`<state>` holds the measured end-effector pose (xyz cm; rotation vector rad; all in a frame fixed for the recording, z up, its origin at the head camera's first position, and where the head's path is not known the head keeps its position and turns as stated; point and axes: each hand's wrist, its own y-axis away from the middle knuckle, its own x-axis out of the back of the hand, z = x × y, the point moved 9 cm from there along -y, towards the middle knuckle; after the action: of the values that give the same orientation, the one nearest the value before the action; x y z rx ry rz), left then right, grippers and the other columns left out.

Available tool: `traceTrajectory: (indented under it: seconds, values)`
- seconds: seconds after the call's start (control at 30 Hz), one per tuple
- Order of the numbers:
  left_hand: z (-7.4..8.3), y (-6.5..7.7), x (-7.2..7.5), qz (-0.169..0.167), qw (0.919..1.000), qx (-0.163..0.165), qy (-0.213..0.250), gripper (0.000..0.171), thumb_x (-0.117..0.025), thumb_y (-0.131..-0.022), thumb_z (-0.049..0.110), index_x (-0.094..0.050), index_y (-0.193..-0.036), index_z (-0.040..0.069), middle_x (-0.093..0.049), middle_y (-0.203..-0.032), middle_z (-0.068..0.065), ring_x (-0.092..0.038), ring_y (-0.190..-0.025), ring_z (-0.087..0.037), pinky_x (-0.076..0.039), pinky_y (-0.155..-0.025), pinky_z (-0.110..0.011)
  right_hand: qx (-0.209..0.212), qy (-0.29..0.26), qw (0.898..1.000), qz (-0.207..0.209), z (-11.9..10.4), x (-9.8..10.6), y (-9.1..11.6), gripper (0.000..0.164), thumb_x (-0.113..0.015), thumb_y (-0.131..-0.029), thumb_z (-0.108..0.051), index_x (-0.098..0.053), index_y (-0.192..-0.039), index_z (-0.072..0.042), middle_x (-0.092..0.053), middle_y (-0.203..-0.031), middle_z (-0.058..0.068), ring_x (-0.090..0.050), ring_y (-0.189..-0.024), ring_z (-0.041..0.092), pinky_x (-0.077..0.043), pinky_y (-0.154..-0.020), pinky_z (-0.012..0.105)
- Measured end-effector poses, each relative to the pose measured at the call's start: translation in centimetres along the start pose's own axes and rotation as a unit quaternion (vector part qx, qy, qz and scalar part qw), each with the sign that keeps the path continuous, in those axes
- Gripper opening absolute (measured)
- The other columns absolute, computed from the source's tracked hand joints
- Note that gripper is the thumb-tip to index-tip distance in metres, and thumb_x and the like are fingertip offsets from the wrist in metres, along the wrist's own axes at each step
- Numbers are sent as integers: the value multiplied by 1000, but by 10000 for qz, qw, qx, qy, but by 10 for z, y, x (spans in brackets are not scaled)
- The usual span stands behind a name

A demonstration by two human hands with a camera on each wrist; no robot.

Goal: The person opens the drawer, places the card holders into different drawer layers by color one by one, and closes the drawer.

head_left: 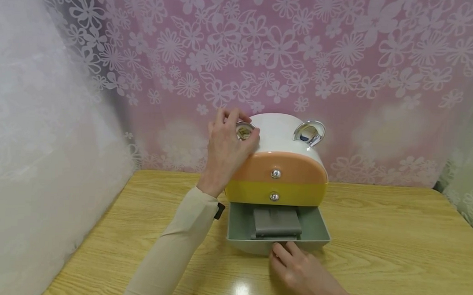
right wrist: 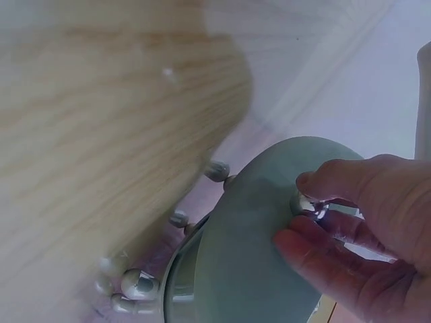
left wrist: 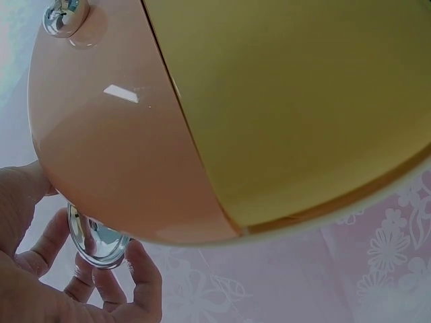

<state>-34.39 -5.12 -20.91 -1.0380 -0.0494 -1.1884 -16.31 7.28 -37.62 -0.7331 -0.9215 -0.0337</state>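
Observation:
A rounded white drawer box [head_left: 274, 131] stands on the table, with an orange drawer [head_left: 255, 168] over a yellow drawer [head_left: 250, 191], both pushed in. Its pale green bottom drawer [head_left: 240, 246] is pulled out and holds a grey, flat-topped object [head_left: 277, 222] of unclear kind. My left hand [head_left: 226, 147] holds the shiny left ear [left wrist: 101, 242] on the box's top, thumb and fingers around it. At the front of the green drawer, my right hand [head_left: 300, 269] pinches the round silver knob [right wrist: 308, 205], seen in the right wrist view.
A second shiny ear [head_left: 309, 132] sticks up at the box's right. Silver ball feet [right wrist: 141, 284] show beneath the box. The wood-grain table [head_left: 395, 242] extends to both sides, with a pink flowered curtain [head_left: 224, 54] behind and a pale sheet [head_left: 54, 135] at left.

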Motion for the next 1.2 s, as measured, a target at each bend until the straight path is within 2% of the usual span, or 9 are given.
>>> traceTrajectory:
  seconds: [0.43, 0.53, 0.6, 0.63, 0.77, 0.83, 1.0, 1.1, 1.2]
  values:
    - [-1, 0, -2, -59, 9999, 97, -7, 25, -70, -94, 34, -62, -111, 18, -51, -115, -6, -46, -106, -30, -47, -84, -42, -239, -80, 9994, -255, 12, -13, -4, 70, -3, -111, -7, -70, -90, -10, -58, -98, 3, -54, -78, 15, -48, -55, 21]
    - [0, 0, -2, -47, 10000, 81, 5, 24, -70, -94, 34, -63, -111, 18, -51, -114, -6, -46, -106, -30, -47, -84, -42, -253, -67, 9996, -145, 14, -15, -6, 58, -15, -110, -2, -70, -90, -9, -58, -97, 3, -54, -77, 16, -49, -56, 22]
    - [0, 0, -2, -41, 10000, 64, 18, 24, -70, -94, 34, -63, -111, 18, -51, -114, -6, -46, -106, -30, -47, -84, -42, -272, -102, 9995, -119, 15, -16, -7, 42, -31, -104, -1, -70, -91, -9, -58, -97, 4, -55, -77, 17, -50, -58, 23]
    - [0, 0, -2, -40, 10000, 57, 17, 24, -70, -94, 34, -63, -111, 18, -51, -114, -6, -46, -106, -30, -47, -84, -42, -284, -97, 9995, -83, 15, -16, -7, 41, -32, -104, -2, -69, -91, -9, -58, -97, 4, -56, -77, 17, -50, -58, 23]
    - [0, 0, -2, -37, 10000, 76, 33, 24, -71, -93, 33, -63, -110, 18, -51, -115, -6, -46, -106, -30, -48, -83, -42, -341, -13, 9994, 35, 17, -16, -9, 53, -20, -110, -3, -69, -90, -9, -58, -96, 4, -55, -76, 17, -50, -57, 24]
    - [-1, 0, -2, -37, 9999, 93, 48, 24, -71, -93, 34, -63, -110, 18, -51, -114, -5, -46, -106, -30, -48, -83, -41, -348, 72, 9993, 146, 17, -16, -10, 67, -6, -111, -6, -68, -88, -9, -57, -94, 3, -55, -76, 17, -50, -57, 24]
    - [-1, 0, -1, -18, 9999, 116, 77, 24, -71, -93, 34, -63, -109, 19, -51, -114, -5, -47, -108, -30, -48, -83, -41, -326, 54, 9993, 168, 18, -17, -12, 66, -6, -111, -5, -68, -87, -9, -56, -95, 4, -54, -75, 18, -51, -59, 25]
    - [-1, 0, -1, -8, 9999, 115, 82, 24, -72, -93, 34, -63, -109, 19, -51, -114, -5, -47, -108, -30, -48, -83, -41, -312, -4, 9994, 158, 19, -19, -12, 52, -20, -110, -2, -67, -88, -9, -56, -96, 4, -54, -75, 19, -51, -59, 26]
    - [-2, -1, -1, -6, 9999, 119, 80, 24, -72, -93, 34, -62, -109, 19, -51, -114, -5, -46, -108, -30, -48, -83, -41, -308, -38, 9993, 206, 20, -18, -13, 28, -42, -98, 0, -66, -88, -9, -56, -95, 4, -54, -74, 19, -51, -59, 26]
